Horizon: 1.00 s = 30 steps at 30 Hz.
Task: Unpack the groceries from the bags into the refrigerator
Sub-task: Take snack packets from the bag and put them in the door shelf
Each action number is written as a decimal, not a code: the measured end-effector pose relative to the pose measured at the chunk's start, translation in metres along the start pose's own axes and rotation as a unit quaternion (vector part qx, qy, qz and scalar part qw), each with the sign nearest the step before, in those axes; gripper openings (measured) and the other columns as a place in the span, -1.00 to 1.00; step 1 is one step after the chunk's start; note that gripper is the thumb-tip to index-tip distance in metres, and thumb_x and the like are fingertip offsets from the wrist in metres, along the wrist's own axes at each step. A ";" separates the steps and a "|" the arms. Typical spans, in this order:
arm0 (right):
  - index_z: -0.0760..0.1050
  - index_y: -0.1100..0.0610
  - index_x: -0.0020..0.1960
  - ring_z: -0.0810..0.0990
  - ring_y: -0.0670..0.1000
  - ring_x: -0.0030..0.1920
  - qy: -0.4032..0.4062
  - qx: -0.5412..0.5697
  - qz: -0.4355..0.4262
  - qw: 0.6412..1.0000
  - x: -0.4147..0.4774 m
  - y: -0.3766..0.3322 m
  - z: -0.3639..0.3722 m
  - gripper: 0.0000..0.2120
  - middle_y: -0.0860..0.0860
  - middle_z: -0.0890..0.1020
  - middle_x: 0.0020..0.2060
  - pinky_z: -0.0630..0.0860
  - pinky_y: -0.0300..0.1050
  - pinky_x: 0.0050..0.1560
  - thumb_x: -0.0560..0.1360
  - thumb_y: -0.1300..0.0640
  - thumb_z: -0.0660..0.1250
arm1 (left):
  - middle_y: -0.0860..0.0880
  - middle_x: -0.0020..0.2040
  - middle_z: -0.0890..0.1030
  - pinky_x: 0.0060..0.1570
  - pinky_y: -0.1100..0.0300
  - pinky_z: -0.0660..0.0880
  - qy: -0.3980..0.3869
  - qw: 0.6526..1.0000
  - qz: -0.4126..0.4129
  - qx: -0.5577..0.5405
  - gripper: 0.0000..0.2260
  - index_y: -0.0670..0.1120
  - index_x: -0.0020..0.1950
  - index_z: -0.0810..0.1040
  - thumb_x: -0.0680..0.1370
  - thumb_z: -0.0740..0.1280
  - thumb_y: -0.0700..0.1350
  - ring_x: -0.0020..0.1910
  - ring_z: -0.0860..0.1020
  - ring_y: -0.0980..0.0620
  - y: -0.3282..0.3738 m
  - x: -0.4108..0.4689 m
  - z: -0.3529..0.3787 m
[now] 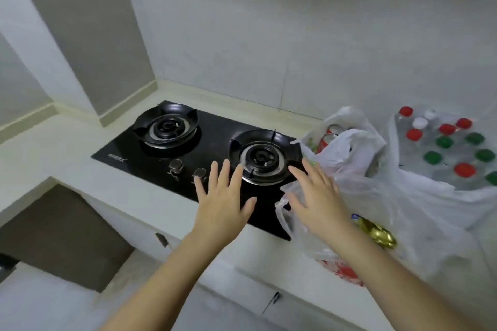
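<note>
In the head view, the groceries sat in thin translucent white plastic bags [419,223] crowded on the pale tabletop [53,148], at the right, against the black glass two-burner gas hob [150,153]. The farther bag gaped open on red drink cans [333,130] standing upright. Behind, near the wall, a cluster of clear bottles [457,148] showed red, green and white caps. Through the nearer bag a shiny gold foil packet [379,232] and a red-and-white package [341,271] could be made out; their print was too blurred to read. A small pale logo on the hob's front left corner was likewise illegible.

Both bare forearms reached forward from the lower edge. The left hand [223,201] hovered palm down over the hob's front edge by the two metal knobs [176,165], fingers straight and spread, holding nothing. The right hand [314,196] was at the nearer bag's loose rim, fingers likewise splayed and empty; contact with the plastic could not be told.
</note>
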State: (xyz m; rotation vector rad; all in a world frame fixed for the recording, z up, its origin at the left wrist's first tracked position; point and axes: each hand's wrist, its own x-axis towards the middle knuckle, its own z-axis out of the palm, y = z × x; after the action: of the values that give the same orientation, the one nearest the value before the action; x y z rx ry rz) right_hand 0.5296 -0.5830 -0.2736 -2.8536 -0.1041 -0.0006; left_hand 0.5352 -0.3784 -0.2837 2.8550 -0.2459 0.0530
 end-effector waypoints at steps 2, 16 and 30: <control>0.14 -0.06 0.55 -0.02 0.05 0.57 0.004 0.000 0.032 0.999 -0.008 0.032 -0.005 -0.48 -0.02 0.05 0.58 0.05 0.07 0.54 0.62 -0.01 0.16 | -0.03 0.60 -0.05 0.47 -0.20 -0.15 -0.009 0.999 0.040 -0.022 -0.38 0.01 0.59 -0.02 0.61 0.11 0.19 0.57 -0.18 -0.07 0.028 0.012 0.013; 0.38 -0.13 0.35 0.43 0.04 0.29 -0.194 -0.147 0.083 0.966 -0.018 0.196 -0.003 -0.53 -0.07 0.46 0.27 0.33 -0.05 0.19 0.46 -0.13 0.32 | 0.05 0.27 0.45 0.23 0.07 0.24 -0.123 0.981 0.149 -0.034 -0.62 0.05 0.38 0.39 0.57 0.23 0.06 0.27 0.40 -0.01 0.173 0.036 0.121; -0.45 -0.14 0.52 -0.08 0.27 0.56 -0.425 -0.208 0.149 0.868 -0.032 0.255 0.023 0.09 0.03 -0.09 0.59 -0.05 0.38 0.46 0.46 0.12 0.40 | 0.01 0.36 0.41 0.19 0.07 0.34 -0.262 0.957 0.126 -0.007 -0.34 0.05 0.49 0.22 0.47 0.32 0.24 0.31 0.39 -0.04 0.216 0.037 0.179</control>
State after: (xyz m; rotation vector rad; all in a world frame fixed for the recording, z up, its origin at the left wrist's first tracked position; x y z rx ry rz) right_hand 0.5153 -0.8230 -0.3680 -2.9971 0.1874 1.4532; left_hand 0.5372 -0.6380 -0.3956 2.7493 -0.7098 -0.6562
